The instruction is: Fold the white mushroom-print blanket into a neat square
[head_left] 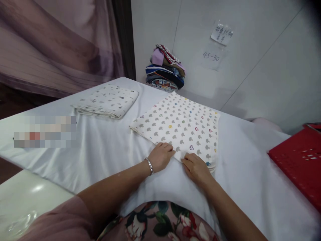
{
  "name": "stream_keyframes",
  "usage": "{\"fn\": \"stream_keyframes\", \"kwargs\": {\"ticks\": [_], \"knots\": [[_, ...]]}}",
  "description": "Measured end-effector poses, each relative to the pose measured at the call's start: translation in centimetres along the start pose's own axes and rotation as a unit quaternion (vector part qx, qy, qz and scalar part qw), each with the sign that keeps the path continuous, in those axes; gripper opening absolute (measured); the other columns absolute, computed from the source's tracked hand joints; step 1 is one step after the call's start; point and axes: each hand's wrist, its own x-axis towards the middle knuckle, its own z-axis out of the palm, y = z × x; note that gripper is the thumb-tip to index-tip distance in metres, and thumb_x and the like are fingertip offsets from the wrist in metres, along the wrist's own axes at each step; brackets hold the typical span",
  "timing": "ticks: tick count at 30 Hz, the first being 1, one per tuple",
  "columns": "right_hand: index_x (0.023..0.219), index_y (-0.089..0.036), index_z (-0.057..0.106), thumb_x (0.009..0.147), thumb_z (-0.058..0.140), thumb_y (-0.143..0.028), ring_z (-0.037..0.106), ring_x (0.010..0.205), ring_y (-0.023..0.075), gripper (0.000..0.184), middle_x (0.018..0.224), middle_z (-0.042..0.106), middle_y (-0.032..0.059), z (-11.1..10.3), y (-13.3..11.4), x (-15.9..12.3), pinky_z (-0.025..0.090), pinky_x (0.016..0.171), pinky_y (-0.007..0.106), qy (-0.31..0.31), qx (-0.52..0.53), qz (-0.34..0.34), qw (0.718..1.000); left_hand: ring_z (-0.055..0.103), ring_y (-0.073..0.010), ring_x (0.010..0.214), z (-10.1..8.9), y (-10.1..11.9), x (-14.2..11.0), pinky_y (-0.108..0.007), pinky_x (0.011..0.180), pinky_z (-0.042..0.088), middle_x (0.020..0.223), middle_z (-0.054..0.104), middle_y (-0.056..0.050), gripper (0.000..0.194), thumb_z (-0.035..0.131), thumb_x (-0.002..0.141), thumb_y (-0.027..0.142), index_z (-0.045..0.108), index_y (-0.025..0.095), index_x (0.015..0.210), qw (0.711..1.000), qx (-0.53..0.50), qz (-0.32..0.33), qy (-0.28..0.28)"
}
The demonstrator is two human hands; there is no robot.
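A white cloth with grey and coloured mushroom prints (184,124) lies folded into layers on the white-covered table (100,157). My left hand (162,156), with a silver bracelet at its wrist, is closed on the cloth's near edge. Just to its right, my right hand (195,165) pinches the same edge, close to the near right corner. Both sets of fingertips are partly hidden. Farther left rests a second folded white cloth (107,100) with small grey and dark prints, and neither hand touches it.
A red plastic basket (298,157) stands at the right. Behind the table, a pile of folded clothes (165,68) sits against the wall. A blurred-out patch (45,131) covers something on the table's left. Handwritten paper signs (222,34) hang on the wall; a pinkish curtain (62,43) hangs at left.
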Motion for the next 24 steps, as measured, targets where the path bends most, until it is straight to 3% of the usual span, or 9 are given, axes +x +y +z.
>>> {"fn": "stream_keyframes", "kwargs": {"ticks": [5, 9, 13, 17, 24], "knots": [[0.101, -0.021, 0.063, 0.086, 0.042, -0.017, 0.054, 0.088, 0.0179, 0.026, 0.096, 0.060, 0.0065, 0.0, 0.2, -0.3, 0.047, 0.075, 0.030, 0.041, 0.080, 0.054, 0.994, 0.047, -0.0190, 0.090, 0.1, -0.3, 0.0, -0.035, 0.079, 0.034, 0.098, 0.057, -0.005, 0.028, 0.043, 0.085, 0.016, 0.052, 0.020, 0.112, 1.000, -0.014, -0.003, 0.003], [0.101, -0.022, 0.063, 0.087, 0.042, -0.020, 0.056, 0.090, 0.0173, 0.025, 0.097, 0.061, 0.0063, 0.2, 0.5, -0.5, 0.048, 0.077, 0.030, 0.067, 0.105, 0.081, 0.989, 0.047, -0.0194, 0.091, 0.2, -0.4, 0.2, -0.035, 0.080, 0.034, 0.097, 0.057, -0.004, 0.020, 0.049, 0.084, 0.020, 0.054, 0.019, 0.103, 1.000, -0.016, -0.005, 0.011], [0.101, -0.022, 0.062, 0.088, 0.041, -0.021, 0.056, 0.090, 0.0181, 0.025, 0.097, 0.061, 0.0070, 0.1, 0.3, -0.3, 0.047, 0.077, 0.031, 0.067, 0.068, 0.081, 0.992, 0.048, -0.0182, 0.085, 0.5, -0.5, 0.6, -0.034, 0.076, 0.035, 0.087, 0.058, -0.004, 0.016, 0.041, 0.088, 0.018, 0.058, 0.018, 0.088, 1.000, -0.001, -0.002, 0.011], [0.101, -0.020, 0.061, 0.088, 0.043, -0.021, 0.054, 0.084, 0.0208, 0.022, 0.091, 0.061, 0.0083, -0.2, -0.4, 0.9, 0.045, 0.073, 0.033, 0.034, 0.004, 0.070, 0.997, 0.048, -0.0178, 0.083, 0.9, -0.6, 0.9, -0.033, 0.076, 0.035, 0.085, 0.058, -0.004, 0.019, 0.039, 0.088, 0.016, 0.058, 0.018, 0.089, 1.000, 0.008, 0.001, 0.020], [0.093, -0.020, 0.062, 0.089, 0.042, -0.018, 0.053, 0.080, 0.0193, 0.021, 0.084, 0.060, 0.0063, -0.1, -0.6, 2.2, 0.041, 0.070, 0.031, 0.064, -0.005, 0.079, 0.995, 0.047, -0.0176, 0.081, 0.0, 0.0, 0.4, -0.032, 0.071, 0.035, 0.085, 0.057, -0.005, 0.019, 0.039, 0.088, 0.016, 0.058, 0.018, 0.085, 0.997, 0.027, -0.005, 0.077]]}}
